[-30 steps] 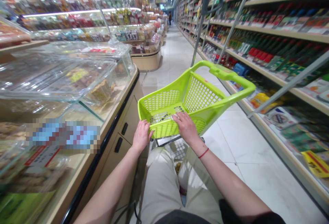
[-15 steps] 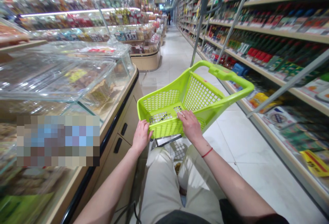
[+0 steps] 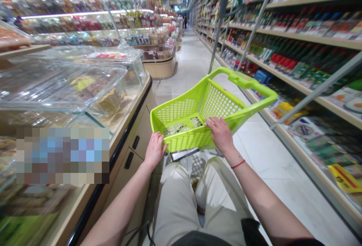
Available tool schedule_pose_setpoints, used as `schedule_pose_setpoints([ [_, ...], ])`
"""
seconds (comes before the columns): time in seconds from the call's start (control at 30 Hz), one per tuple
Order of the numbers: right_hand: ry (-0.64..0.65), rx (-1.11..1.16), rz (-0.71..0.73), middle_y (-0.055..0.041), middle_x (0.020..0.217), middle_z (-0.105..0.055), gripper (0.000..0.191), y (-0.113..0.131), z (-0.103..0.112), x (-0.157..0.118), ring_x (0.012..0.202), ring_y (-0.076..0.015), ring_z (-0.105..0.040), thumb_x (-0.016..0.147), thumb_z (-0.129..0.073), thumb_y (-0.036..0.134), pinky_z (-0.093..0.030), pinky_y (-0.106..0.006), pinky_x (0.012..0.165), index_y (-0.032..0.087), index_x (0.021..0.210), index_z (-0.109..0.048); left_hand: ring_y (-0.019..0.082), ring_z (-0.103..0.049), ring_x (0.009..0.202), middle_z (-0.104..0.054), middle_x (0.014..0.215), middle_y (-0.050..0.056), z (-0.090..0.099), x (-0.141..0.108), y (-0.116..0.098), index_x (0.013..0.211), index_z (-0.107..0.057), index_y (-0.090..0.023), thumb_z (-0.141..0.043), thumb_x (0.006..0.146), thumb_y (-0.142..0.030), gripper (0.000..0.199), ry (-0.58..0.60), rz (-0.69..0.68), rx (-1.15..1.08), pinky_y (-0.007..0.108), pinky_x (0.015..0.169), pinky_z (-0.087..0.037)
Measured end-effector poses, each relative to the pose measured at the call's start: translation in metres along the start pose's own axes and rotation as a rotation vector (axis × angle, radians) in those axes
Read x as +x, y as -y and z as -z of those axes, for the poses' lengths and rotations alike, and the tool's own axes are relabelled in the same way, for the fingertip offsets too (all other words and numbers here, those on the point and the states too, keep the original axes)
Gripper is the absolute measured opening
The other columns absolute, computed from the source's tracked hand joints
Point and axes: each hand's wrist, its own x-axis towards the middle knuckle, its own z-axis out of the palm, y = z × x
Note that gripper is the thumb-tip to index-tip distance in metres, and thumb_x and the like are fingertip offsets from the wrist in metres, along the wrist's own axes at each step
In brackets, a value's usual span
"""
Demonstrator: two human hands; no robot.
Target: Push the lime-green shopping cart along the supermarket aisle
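Observation:
A bright green shopping cart (image 3: 183,142) with a lattice basket stands in front of my knees. Its handle (image 3: 249,84) points away to the far right. Nothing lies in the part of the basket that shows. My left hand (image 3: 155,148) grips the near left corner of the rim, fingers curled over the edge. Farther right along the same near side, my right hand (image 3: 220,133) is closed over the rim, with a red string bracelet (image 3: 238,164) on that wrist. The fingertips of both hands are partly hidden by the rim.
Glass-lidded food bins (image 3: 104,87) on a wooden counter edge my left side. Tall shelves (image 3: 305,33) of packaged goods line the right, with slanted grey poles in front. A tiled aisle (image 3: 189,50) runs ahead, where a distant person (image 3: 185,20) stands.
My right hand has slid to the right along the cart's rim. My left hand keeps its place on the corner, and the cart has barely shifted.

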Motion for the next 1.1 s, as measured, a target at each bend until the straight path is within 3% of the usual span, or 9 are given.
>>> schedule_pose_setpoints([
  [0.1, -0.009, -0.002, -0.02, -0.0147, 0.129, -0.065, 0.047, 0.001, -0.001, -0.002, 0.127, -0.0259, -0.054, 0.082, -0.048, 0.0, -0.037, -0.047, 0.114, 0.014, 0.124, -0.066, 0.029, -0.051, 0.122, -0.055, 0.112, 0.013, -0.001, 0.0, -0.001, 0.121, -0.048, -0.018, -0.054, 0.09, -0.025, 0.032, -0.005, -0.001, -0.005, 0.057, 0.11, -0.041],
  [0.33, 0.007, 0.076, 0.054, -0.0142, 0.131, -0.064, 0.047, 0.059, -0.022, -0.004, 0.127, -0.025, -0.055, 0.085, -0.048, 0.001, -0.039, -0.045, 0.114, 0.016, 0.126, -0.065, 0.03, -0.049, 0.125, -0.055, 0.113, 0.012, 0.001, 0.001, -0.003, 0.125, -0.047, -0.019, -0.054, 0.091, -0.025, 0.035, 0.01, 0.012, -0.019, 0.058, 0.112, -0.04],
  [0.43, 0.019, 0.112, 0.093, -0.013, 0.132, -0.064, 0.049, 0.072, -0.025, -0.003, 0.127, -0.0239, -0.055, 0.085, -0.048, 0.0, -0.039, -0.044, 0.114, 0.018, 0.128, -0.063, 0.03, -0.049, 0.126, -0.055, 0.113, 0.012, 0.001, 0.0, -0.002, 0.125, -0.048, -0.02, -0.055, 0.09, -0.024, 0.037, 0.008, 0.021, -0.03, 0.058, 0.112, -0.039],
  [0.57, 0.031, 0.12, 0.12, -0.0111, 0.131, -0.064, 0.049, 0.059, -0.018, -0.002, 0.126, -0.0231, -0.056, 0.084, -0.048, 0.0, -0.04, -0.043, 0.113, 0.02, 0.126, -0.064, 0.03, -0.049, 0.126, -0.055, 0.113, 0.012, 0.001, 0.0, -0.001, 0.125, -0.048, -0.019, -0.055, 0.09, -0.024, 0.036, 0.007, 0.018, -0.041, 0.058, 0.112, -0.039],
  [0.83, -0.037, -0.012, -0.008, -0.0125, 0.125, -0.067, 0.046, -0.007, 0.006, 0.002, 0.124, -0.027, -0.057, 0.079, -0.051, -0.001, -0.039, -0.049, 0.113, 0.017, 0.118, -0.068, 0.03, -0.049, 0.127, -0.056, 0.113, 0.011, 0.0, 0.0, 0.0, 0.125, -0.05, -0.019, -0.055, 0.09, -0.024, 0.036, 0.007, 0.023, -0.06, 0.059, 0.112, -0.039],
  [0.93, -0.029, -0.002, -0.014, -0.0135, 0.126, -0.066, 0.047, -0.002, 0.004, 0.0, 0.126, -0.0267, -0.055, 0.08, -0.05, 0.0, -0.039, -0.048, 0.114, 0.016, 0.12, -0.067, 0.03, -0.049, 0.127, -0.055, 0.114, 0.012, 0.001, 0.0, 0.0, 0.125, -0.049, -0.019, -0.054, 0.09, -0.024, 0.036, 0.005, 0.02, -0.057, 0.059, 0.111, -0.04],
  [1.1, -0.013, 0.062, 0.035, -0.0142, 0.128, -0.065, 0.047, 0.033, -0.01, -0.005, 0.126, -0.0259, -0.055, 0.08, -0.05, 0.0, -0.038, -0.046, 0.115, 0.015, 0.122, -0.066, 0.03, -0.048, 0.125, -0.054, 0.112, 0.012, 0.003, -0.001, 0.002, 0.123, -0.048, -0.016, -0.055, 0.09, -0.023, 0.034, 0.007, -0.011, -0.027, 0.058, 0.112, -0.039],
])
